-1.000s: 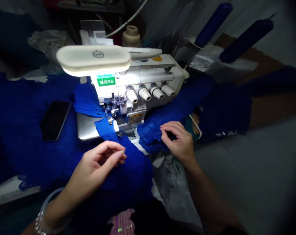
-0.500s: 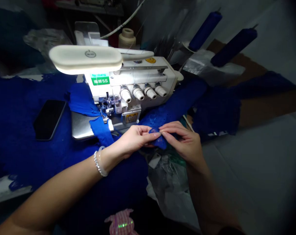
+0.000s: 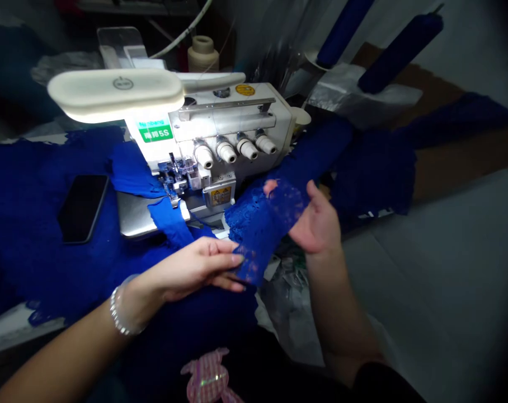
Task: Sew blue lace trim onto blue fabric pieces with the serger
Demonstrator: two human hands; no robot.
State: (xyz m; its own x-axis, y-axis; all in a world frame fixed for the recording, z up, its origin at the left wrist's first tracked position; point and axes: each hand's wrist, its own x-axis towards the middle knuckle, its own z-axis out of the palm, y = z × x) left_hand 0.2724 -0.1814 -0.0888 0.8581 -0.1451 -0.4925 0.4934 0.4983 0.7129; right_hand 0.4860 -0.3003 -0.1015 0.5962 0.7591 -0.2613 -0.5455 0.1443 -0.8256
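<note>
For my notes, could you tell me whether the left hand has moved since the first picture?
Yes, the left hand moved rightward, closer beneath the overlock machine's yellow label.

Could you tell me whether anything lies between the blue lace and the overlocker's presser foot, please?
Yes: a blue fabric strip lies just in front of the presser foot, between it and the lace.
</note>
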